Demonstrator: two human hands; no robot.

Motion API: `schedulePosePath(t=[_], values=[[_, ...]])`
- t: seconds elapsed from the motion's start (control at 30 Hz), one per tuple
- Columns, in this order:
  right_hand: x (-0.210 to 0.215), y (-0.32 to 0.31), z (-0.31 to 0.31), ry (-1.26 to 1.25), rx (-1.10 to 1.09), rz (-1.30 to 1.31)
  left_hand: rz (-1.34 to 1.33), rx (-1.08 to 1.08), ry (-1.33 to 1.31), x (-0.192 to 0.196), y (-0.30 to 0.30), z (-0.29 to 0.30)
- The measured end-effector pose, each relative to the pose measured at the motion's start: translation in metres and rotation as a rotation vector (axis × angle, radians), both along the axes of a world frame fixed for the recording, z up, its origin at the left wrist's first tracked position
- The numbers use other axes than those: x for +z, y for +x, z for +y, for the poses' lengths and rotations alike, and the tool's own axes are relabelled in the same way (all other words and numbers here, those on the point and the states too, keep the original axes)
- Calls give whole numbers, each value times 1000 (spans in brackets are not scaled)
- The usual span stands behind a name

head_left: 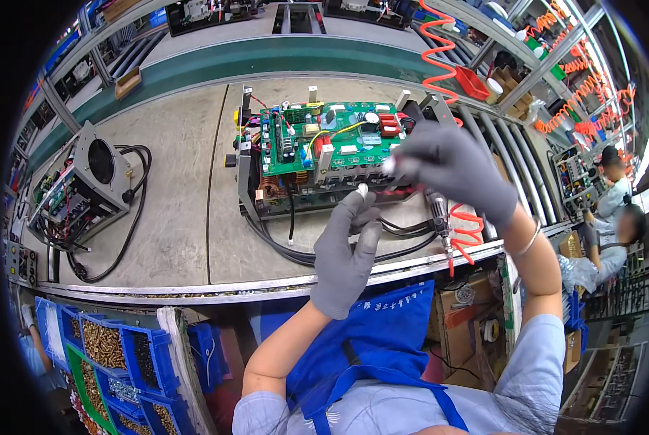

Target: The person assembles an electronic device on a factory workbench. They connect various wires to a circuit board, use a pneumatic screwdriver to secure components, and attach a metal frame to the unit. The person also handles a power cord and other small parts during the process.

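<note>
A green circuit board (324, 134) sits on top of an open metal machine chassis (324, 206), with wires, capacitors and red blocks on it. My left hand (344, 254), in a grey glove, is raised before the chassis's front edge, fingers apart; its index fingertip is white. To its right, my right hand (458, 170), also gloved, hovers over the chassis's right end with its fingers pinched. A small white spot shows at those fingertips; whether it is a held part or the glove tip is unclear. Red wires show below, between the hands.
A pneumatic screwdriver (439, 214) with a red coiled hose stands at the bench's right, beside black cables (295, 254). A fan unit (103, 170) with a black cord sits left. Blue bins (146, 355) of screws are below left. Rollers (509, 159) and co-workers are right.
</note>
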State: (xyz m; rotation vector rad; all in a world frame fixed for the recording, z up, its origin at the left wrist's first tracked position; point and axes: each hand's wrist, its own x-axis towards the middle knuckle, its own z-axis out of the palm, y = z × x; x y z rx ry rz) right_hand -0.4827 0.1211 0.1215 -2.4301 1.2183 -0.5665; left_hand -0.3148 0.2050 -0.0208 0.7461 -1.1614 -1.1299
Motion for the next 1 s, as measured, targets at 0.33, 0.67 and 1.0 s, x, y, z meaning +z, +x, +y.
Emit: schedulePosePath(t=[0.33, 0.67, 1.0], values=[[10, 2, -50, -135, -342, 673, -161, 256, 119, -42, 30, 7], [9, 8, -58, -152, -325, 792, -87, 196, 152, -57, 34, 4], [-9, 7, -68, -270, -309, 862, -105, 75, 207, -59, 26, -1]])
